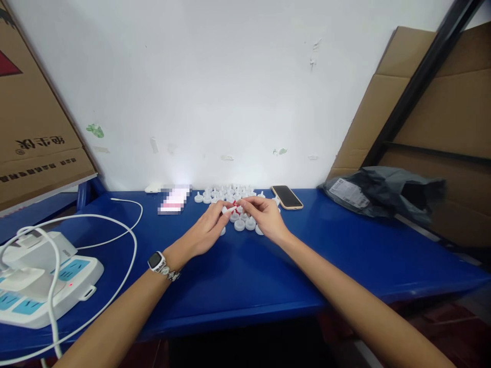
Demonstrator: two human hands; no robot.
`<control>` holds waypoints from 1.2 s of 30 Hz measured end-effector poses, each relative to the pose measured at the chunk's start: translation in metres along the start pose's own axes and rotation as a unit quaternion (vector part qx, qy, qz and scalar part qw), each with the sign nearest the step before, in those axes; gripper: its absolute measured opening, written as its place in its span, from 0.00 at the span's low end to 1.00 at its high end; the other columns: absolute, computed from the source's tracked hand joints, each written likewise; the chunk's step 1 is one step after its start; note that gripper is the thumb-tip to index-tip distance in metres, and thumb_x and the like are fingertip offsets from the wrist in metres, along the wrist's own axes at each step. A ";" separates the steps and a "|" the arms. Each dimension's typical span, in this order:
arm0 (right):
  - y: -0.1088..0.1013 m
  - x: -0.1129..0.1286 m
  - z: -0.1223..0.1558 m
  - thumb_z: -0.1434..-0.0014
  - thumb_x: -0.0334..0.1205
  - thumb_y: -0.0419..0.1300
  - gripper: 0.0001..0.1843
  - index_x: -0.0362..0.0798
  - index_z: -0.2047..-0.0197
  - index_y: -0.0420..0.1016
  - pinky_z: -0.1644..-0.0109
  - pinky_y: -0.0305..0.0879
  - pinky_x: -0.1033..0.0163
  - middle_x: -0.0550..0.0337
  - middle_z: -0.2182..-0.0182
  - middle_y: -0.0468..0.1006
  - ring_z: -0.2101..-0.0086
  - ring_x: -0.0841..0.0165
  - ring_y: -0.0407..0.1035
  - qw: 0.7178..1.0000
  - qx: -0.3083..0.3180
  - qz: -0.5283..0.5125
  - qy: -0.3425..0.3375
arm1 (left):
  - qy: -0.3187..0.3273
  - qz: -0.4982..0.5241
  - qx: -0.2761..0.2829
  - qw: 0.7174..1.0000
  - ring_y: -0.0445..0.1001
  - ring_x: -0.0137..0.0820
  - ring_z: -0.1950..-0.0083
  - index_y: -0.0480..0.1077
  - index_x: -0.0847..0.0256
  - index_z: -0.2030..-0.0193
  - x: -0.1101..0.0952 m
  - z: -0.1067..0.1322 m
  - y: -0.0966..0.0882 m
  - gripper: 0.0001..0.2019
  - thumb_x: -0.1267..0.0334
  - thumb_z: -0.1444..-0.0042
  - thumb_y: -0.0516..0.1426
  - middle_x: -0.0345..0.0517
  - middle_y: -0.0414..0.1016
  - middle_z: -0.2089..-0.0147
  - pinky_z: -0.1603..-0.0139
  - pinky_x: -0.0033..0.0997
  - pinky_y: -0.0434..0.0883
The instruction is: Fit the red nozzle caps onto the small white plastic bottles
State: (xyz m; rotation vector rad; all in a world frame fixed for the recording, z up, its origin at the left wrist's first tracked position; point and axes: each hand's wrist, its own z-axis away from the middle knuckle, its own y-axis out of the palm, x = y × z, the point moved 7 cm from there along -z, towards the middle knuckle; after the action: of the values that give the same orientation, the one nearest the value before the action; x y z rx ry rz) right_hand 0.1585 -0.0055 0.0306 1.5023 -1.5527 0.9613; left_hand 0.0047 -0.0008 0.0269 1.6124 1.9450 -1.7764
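Observation:
Close together over the blue table, my two hands work at one spot. My left hand (207, 227) is closed in a pinch on a white cap with a slim pointed nozzle (230, 210). The fingertips of my right hand (266, 214) are pinched at the nozzle's end, on a small red piece (235, 203) whose exact shape is too small to tell. Several white nozzle caps (240, 225) stand upright just below and behind the hands, some hidden by the fingers. Another red bit shows between the fingertips.
A phone (287, 197) lies right of the caps, and a pixelated item (174, 199) lies left. A white power strip (76, 286) with looping cables (132, 255) occupies the left side. A dark plastic parcel (383, 194) rests at the right, near cardboard (360, 122). The wall (230, 92) bounds the back.

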 end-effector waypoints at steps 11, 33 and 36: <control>0.007 -0.003 0.004 0.54 0.56 0.71 0.22 0.47 0.72 0.70 0.73 0.63 0.66 0.61 0.78 0.76 0.78 0.74 0.65 0.994 -0.003 -0.088 0.057 | 0.028 0.013 0.007 0.999 0.71 0.37 0.51 0.60 0.58 0.44 -0.025 0.008 -0.005 0.17 0.51 0.30 0.41 0.49 0.72 0.51 0.46 0.40 0.67; 0.017 0.008 0.007 0.48 0.54 0.68 0.23 0.49 0.74 0.60 0.77 0.52 0.68 0.69 0.83 0.66 0.81 0.76 0.57 0.995 -0.033 -0.093 0.012 | 0.065 -0.002 -0.037 0.997 0.62 0.39 0.34 0.50 0.57 0.33 -0.016 0.002 0.005 0.23 0.51 0.30 0.40 0.54 0.61 0.34 0.33 0.45 0.60; 0.009 0.010 0.003 0.47 0.55 0.67 0.22 0.49 0.73 0.62 0.77 0.53 0.68 0.67 0.82 0.68 0.80 0.75 0.59 1.000 0.001 -0.009 -0.005 | 0.053 0.000 -0.046 0.998 0.65 0.39 0.38 0.59 0.54 0.36 -0.009 -0.002 -0.009 0.23 0.49 0.30 0.39 0.50 0.67 0.39 0.36 0.45 0.62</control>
State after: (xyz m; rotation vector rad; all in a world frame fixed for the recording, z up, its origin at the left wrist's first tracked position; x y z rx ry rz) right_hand 0.1493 -0.0126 0.0382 1.5234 -1.5426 0.9468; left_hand 0.0035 -0.0030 0.0390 1.7084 2.0399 -1.6053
